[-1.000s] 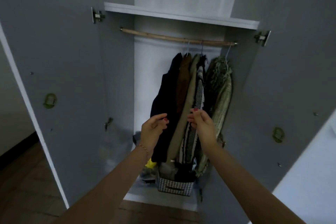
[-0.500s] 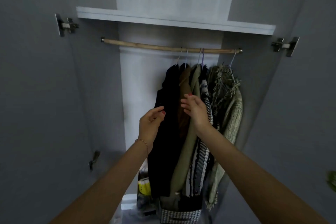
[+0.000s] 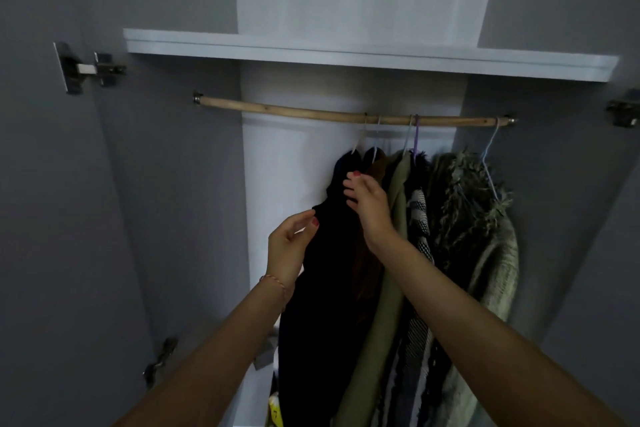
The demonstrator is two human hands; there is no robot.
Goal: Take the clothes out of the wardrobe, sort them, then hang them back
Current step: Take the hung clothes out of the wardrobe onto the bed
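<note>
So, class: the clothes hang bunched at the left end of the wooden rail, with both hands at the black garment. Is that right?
Not quite. In the head view the clothes hang bunched at the right end of the wooden rail. The left hand and right hand are indeed at the black garment.

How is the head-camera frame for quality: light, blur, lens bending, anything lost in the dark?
Head view: dim and bluish, no glare. The black hanging garment is a near-featureless dark mass. Wide-angle bending bows the wooden hanging rod and the white shelf edge. Both the left hand and the right hand are fairly sharp; the fringed green garment keeps visible texture.
</note>
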